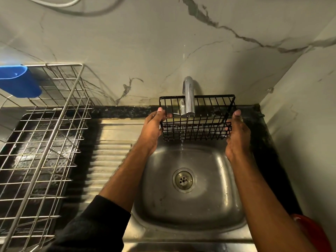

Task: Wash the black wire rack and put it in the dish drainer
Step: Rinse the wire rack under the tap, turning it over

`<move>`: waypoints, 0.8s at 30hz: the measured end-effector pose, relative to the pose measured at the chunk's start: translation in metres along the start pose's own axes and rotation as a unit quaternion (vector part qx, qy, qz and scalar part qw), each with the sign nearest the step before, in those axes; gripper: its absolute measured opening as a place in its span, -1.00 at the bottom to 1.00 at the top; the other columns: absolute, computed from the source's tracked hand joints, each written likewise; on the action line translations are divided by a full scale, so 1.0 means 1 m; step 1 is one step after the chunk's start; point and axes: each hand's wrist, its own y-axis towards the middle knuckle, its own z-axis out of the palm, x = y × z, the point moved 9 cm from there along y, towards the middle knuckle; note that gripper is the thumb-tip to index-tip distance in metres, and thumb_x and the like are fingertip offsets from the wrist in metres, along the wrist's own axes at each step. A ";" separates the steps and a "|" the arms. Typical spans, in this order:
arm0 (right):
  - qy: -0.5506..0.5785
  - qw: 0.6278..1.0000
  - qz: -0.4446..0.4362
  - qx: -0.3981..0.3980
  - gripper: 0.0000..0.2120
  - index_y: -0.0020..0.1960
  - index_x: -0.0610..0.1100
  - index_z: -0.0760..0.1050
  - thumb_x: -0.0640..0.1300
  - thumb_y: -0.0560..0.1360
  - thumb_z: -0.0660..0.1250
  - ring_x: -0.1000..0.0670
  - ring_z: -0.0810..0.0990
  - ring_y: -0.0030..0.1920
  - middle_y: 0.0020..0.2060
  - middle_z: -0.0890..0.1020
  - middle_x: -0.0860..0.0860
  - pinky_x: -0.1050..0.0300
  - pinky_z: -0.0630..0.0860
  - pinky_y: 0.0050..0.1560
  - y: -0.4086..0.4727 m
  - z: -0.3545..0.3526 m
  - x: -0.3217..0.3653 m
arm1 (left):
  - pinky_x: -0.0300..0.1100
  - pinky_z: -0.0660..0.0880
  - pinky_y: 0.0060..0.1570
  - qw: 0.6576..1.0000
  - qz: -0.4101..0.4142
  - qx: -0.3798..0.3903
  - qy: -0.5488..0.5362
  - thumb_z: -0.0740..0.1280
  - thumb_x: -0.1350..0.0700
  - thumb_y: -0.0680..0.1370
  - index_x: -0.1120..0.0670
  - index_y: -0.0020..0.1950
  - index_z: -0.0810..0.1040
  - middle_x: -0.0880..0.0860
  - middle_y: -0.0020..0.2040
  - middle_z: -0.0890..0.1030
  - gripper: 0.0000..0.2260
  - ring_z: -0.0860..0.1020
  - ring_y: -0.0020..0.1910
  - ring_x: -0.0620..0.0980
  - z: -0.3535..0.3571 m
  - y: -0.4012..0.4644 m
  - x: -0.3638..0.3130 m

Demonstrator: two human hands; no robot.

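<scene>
Marble-walled corner, steel sink (209,211), both hands (151,131) (237,137) gripping black wire rack (197,118) under running tap (189,95)

My left hand (151,130) and right hand (236,135) are bare, without rings, watch or gloves. A black sleeve (94,226), pushed up, covers my left arm near the sink's (145,179) front-left corner. My right forearm is uncovered.
</scene>
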 end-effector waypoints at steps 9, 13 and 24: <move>0.015 0.999 0.017 -0.024 -0.41 0.06 -0.01 0.61 0.46 0.36 0.32 -0.06 0.55 0.20 0.09 0.65 0.02 -0.10 0.41 0.23 -0.003 -0.027 0.006 | -0.18 0.48 0.00 0.999 0.004 0.020 0.035 0.19 -0.01 0.71 0.13 0.33 0.56 -0.02 0.07 0.73 -0.68 0.66 0.03 -0.22 0.024 -0.005 0.006; 0.023 0.999 0.014 -0.042 -0.49 0.10 -0.11 0.54 0.33 0.49 0.29 -0.04 0.49 0.21 0.11 0.62 0.03 -0.07 0.40 0.24 0.005 -0.041 0.003 | 0.04 0.44 0.30 0.999 0.008 0.029 0.035 0.19 0.00 0.71 0.02 0.22 0.63 0.00 0.13 0.72 -0.74 0.59 0.26 -0.06 0.034 -0.005 0.011; 0.044 0.997 0.016 -0.062 -0.72 -0.19 0.08 0.51 0.25 0.55 0.27 -0.01 0.48 0.16 -0.09 0.55 0.17 -0.18 0.31 0.37 0.013 -0.052 0.009 | 0.03 0.50 0.28 0.998 0.043 0.050 0.016 0.23 0.07 0.70 0.07 0.26 0.64 0.07 0.19 0.70 -0.75 0.60 0.28 0.07 0.044 0.000 0.014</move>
